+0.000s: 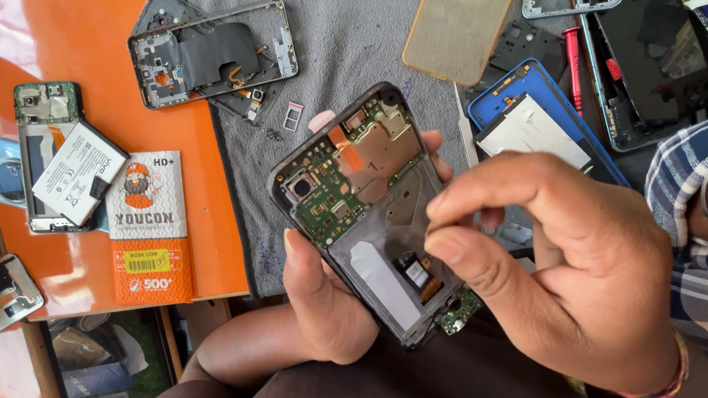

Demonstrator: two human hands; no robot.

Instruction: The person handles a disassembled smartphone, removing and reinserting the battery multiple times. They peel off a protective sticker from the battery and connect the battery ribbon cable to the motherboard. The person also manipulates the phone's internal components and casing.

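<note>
My left hand (325, 301) grips an opened phone (354, 199) from below, with its back cover off. Its green circuit board and camera module show at the upper end, and a bare battery bay with a white strip fills the middle. My right hand (559, 266) hovers over the phone's lower right side. Its thumb and forefinger are pinched together just above the bay; whether something small sits between them I cannot tell. A small green board pokes out at the phone's bottom end.
A grey mat (355, 26) covers the orange table (54, 46). On it lie a stripped phone frame (214, 52), a clear yellowish case (466, 11), a blue phone back (536, 116), a dark phone (659, 40) and a red screwdriver (573, 65). At left lie a phone with a loose battery (65, 166) and an orange packet (147, 227).
</note>
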